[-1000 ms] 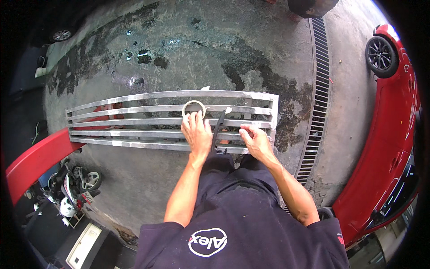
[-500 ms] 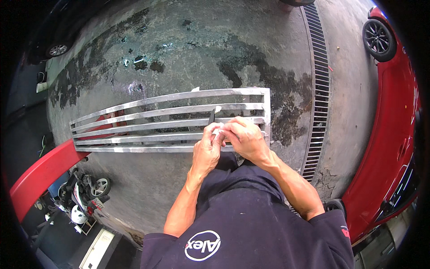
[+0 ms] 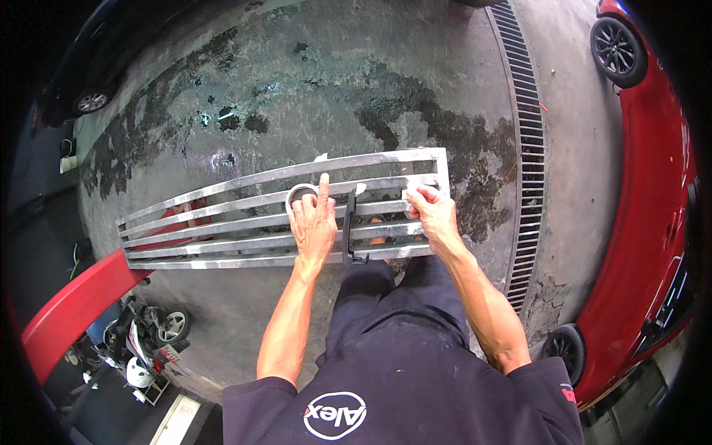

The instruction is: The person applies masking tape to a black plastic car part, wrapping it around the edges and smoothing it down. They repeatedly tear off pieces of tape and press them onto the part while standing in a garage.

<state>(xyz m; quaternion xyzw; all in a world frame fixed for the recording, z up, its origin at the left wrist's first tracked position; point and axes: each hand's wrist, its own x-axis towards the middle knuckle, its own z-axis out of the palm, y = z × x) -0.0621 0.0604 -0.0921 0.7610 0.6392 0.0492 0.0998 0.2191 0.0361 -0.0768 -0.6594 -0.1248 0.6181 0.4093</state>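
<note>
My left hand (image 3: 314, 226) is over the middle of a slatted metal rack (image 3: 222, 239), its index finger stretched out and the other fingers curled at a pale ring, which looks like a roll of tape (image 3: 290, 200). Near the rack's right end, my right hand (image 3: 436, 215) pinches a small white piece (image 3: 407, 195); its exact kind cannot be made out. Between the hands, a narrow black plastic-looking part (image 3: 347, 226) lies across the slats. A small white scrap (image 3: 360, 188) is at its far end.
A red beam (image 3: 81, 304) meets the rack's left end. A drain grate (image 3: 531, 148) runs along the stained concrete floor to the right, beside a red car (image 3: 645, 222). At the lower left stands a motorcycle (image 3: 148, 334); a dark car (image 3: 93, 101) is at the far left.
My hands have moved apart from where they met over the rack, the left one leftward and the right one rightward. The black part and the tape ring now show.
</note>
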